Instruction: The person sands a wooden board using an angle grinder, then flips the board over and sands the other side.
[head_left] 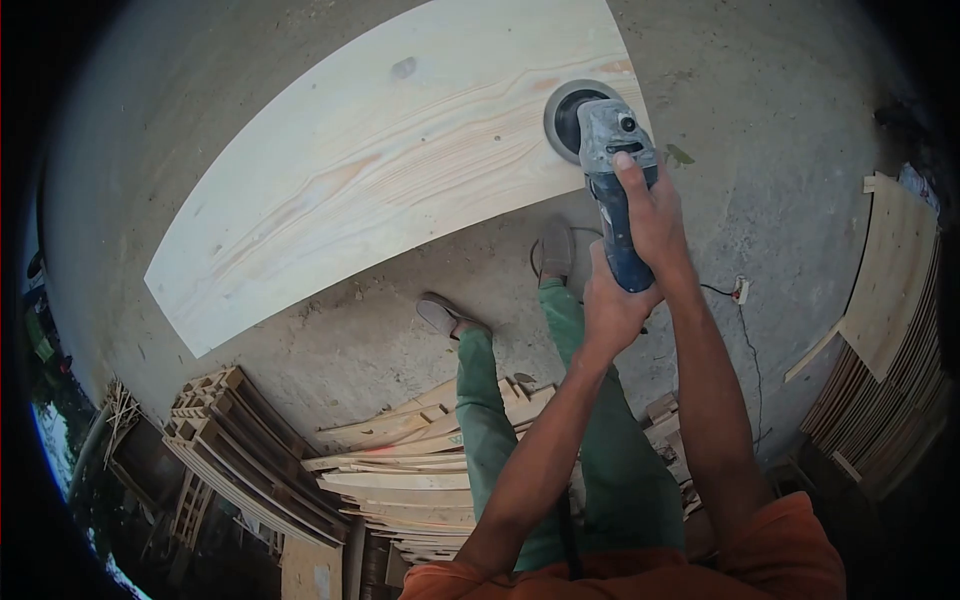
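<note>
A blue and grey angle grinder (612, 190) with a round sanding disc rests over the right end of a pale wooden board (380, 150). My left hand (615, 305) is wrapped round the rear of the grinder's body. Further forward, my right hand (650, 210) grips the tool near its head, the thumb lying on top. The disc (566, 120) appears to lie against the board's face, close to its right edge. Wood grain and a few knots show on the board.
Curved wooden strips (400, 470) lie stacked behind my legs. More stacked boards (890, 290) stand at the right, and slatted pieces (225, 430) at the lower left. A black cord (750, 350) with a connector (741, 290) runs over the concrete floor (330, 370).
</note>
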